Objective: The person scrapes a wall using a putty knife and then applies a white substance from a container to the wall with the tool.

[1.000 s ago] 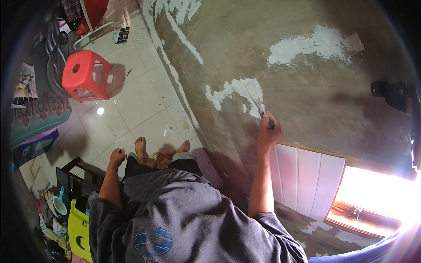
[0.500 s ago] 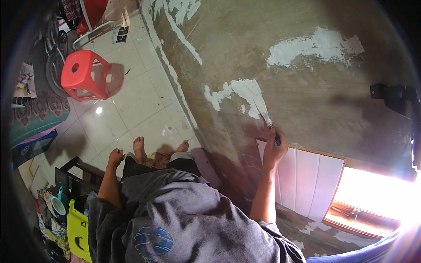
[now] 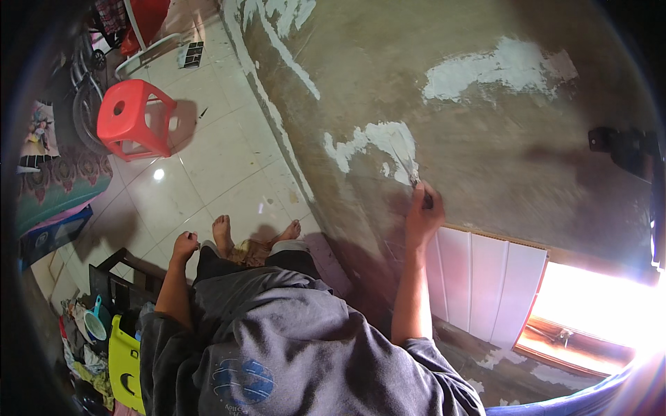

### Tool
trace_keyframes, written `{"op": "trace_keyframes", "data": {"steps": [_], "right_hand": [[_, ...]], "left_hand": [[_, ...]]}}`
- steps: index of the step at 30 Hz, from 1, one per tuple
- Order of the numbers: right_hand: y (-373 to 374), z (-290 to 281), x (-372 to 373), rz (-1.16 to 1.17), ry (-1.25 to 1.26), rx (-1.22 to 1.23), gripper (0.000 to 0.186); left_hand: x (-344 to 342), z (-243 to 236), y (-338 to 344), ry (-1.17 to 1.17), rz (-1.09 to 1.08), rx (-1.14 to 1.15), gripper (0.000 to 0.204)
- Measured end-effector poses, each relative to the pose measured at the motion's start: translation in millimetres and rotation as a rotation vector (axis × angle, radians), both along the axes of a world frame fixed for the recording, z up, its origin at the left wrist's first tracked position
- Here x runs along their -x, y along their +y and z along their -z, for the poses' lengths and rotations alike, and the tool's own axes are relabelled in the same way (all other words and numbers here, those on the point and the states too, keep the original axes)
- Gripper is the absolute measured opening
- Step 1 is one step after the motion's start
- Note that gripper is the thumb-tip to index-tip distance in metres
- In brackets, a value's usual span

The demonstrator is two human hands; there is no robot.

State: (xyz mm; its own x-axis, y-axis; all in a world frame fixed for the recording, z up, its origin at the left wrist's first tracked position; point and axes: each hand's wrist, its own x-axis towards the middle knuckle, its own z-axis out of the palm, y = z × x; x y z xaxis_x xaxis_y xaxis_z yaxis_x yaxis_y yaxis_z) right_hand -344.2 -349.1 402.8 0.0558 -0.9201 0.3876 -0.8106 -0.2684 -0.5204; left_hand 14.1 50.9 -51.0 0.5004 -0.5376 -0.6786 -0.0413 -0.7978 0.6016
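My right hand [image 3: 424,213] is closed round the dark handle of a putty knife [image 3: 406,165]. The knife's blade lies over a patch of white putty [image 3: 388,139] on the grey-brown wall [image 3: 374,62], at the patch's right side. White paste clings to the knife near my fingers. Low at my left side, my left hand [image 3: 184,246] hangs with its fingers curled closed. Whatever it may hold is hidden. Further up the wall is a wider white putty patch [image 3: 499,73].
A red plastic stool [image 3: 128,114] stands on the tiled floor [image 3: 222,159] at the left. Below the wall's bare part are a white ribbed panel [image 3: 485,284] and a bright window opening [image 3: 590,305]. A yellow-green plastic item [image 3: 125,367] is at lower left, a black bracket [image 3: 614,149] at right.
My right hand and the putty knife have moved up and slightly left along the wall, so the blade now lies higher on the putty patch. The left hand is almost unmoved.
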Motion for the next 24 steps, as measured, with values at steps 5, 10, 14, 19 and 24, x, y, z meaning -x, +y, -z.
{"op": "trace_keyframes", "data": {"steps": [5, 10, 14, 19, 24], "right_hand": [[-13, 16, -18, -0.031, 0.005, 0.040, 0.021], [-25, 34, -35, -0.097, -0.021, -0.001, 0.021], [-19, 23, -41, -0.099, 0.003, -0.006, 0.021], [6, -22, -17, -0.013, -0.006, -0.042, 0.022], [21, -55, 1, -0.063, -0.018, 0.019, 0.025]], "left_hand": [[7, -24, 3, 0.071, -0.037, -0.042, 0.039], [7, -30, 8, 0.110, -0.090, -0.039, 0.037], [7, -32, 4, 0.093, -0.064, -0.029, 0.038], [5, -16, 8, 0.018, -0.017, 0.001, 0.040], [10, 1, 4, -0.030, 0.014, -0.003, 0.040]]}}
